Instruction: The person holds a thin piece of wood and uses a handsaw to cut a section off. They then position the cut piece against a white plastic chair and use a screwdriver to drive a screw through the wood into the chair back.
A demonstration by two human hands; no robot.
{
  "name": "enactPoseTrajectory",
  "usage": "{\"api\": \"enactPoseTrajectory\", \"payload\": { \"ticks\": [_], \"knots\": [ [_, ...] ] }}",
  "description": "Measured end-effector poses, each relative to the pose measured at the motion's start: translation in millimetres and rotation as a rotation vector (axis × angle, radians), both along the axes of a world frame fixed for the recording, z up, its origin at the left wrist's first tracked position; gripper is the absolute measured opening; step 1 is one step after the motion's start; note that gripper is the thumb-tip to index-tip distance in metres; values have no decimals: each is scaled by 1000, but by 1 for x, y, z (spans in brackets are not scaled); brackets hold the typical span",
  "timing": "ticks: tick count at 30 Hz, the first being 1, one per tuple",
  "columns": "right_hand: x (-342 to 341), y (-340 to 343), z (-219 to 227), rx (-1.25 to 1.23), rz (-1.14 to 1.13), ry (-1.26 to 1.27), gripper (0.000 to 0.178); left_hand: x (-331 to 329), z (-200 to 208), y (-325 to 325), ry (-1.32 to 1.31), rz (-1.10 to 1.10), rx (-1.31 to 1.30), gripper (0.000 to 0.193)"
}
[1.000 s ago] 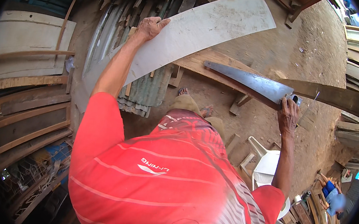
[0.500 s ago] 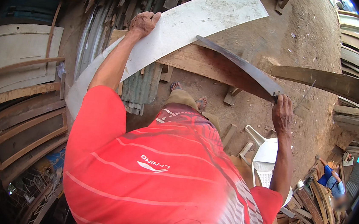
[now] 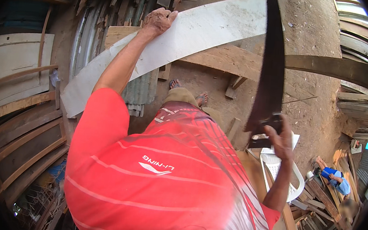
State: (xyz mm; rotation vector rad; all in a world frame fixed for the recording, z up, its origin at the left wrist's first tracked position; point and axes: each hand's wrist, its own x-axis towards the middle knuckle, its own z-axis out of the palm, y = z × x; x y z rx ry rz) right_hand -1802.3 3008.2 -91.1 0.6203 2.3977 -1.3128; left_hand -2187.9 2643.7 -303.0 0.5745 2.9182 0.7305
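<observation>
A long white board [image 3: 209, 27], smudged with dirt, stretches from the left up to the far middle. My left hand [image 3: 158, 21] is closed on its far edge, thumb side toward the right. To the right, my right hand [image 3: 281, 139] grips the handle of a handsaw [image 3: 272, 61]. The saw's dark, toothed blade points away from me, teeth facing left. It crosses in front of the board's right end in this view; whether it touches the board I cannot tell. Beneath the board lies a wooden plank [image 3: 224, 59] on short supports.
A white plastic chair [image 3: 296, 179] stands close to my right arm. Corrugated sheets [image 3: 140, 89] lie under the board. Timber is stacked at the far left and along the right side. Another person [image 3: 338, 181] is among wood pieces at the far right.
My right hand has drawn nearer to me, turning the saw from a slant toward the left to pointing away. My left hand keeps its grip on the board. The whole view has shifted slightly.
</observation>
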Motion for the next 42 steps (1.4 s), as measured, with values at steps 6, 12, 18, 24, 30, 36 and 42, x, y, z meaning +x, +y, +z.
{"api": "enactPoseTrajectory", "payload": {
  "ticks": [6, 12, 18, 24, 30, 36, 42],
  "knots": [
    [43, -87, -49, -465, -428, 14, 45, 31, 6, 39, 3, -76, 33, 52],
    [96, -124, -55, -900, -573, -27, 58, 36, -7, 40, 145, -58, 17, 50],
    [128, -142, -53, -1161, -636, 310, 78, 31, -10, 45, 296, -54, -79, 52],
    [128, -151, -38, -979, -834, 612, 72, 36, -16, 49, 286, 40, -136, 52],
    [51, -153, -37, -313, -425, 610, 51, 40, -18, 50, 286, 117, -147, 49],
    [-2, -164, -56, -322, -266, 530, 45, 42, -13, 52, 244, 111, -86, 47],
    [-6, -168, -55, -259, -120, 550, 45, 40, -16, 47, 224, 101, -62, 46]
  ]
}}
